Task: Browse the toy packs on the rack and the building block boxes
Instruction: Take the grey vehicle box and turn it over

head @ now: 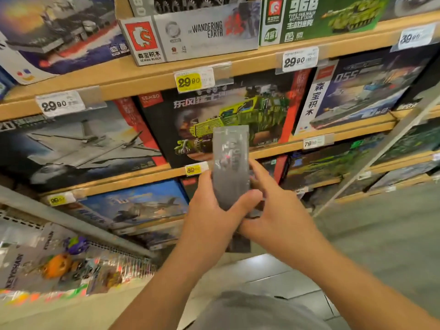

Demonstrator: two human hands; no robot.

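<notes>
A clear grey toy pack (230,163) stands upright in front of me, a small blurred figure inside it. My left hand (209,210) grips its lower part, thumb across the front. My right hand (273,210) touches the pack's right edge, its fingers reaching behind it. Behind the pack, building block boxes fill wooden shelves: a green armoured truck box (238,110), a grey jet box (78,141), a white "Wandering Earth" box (190,34), a green tank box (328,17) and a warship box (357,91).
Price tags (194,79) hang along the shelf edges. A rack of keychain toy packs (54,258) sits low at the left, with a grey rail (71,220) above it. More boxes lie on lower shelves (133,206). Tiled floor (273,277) shows below.
</notes>
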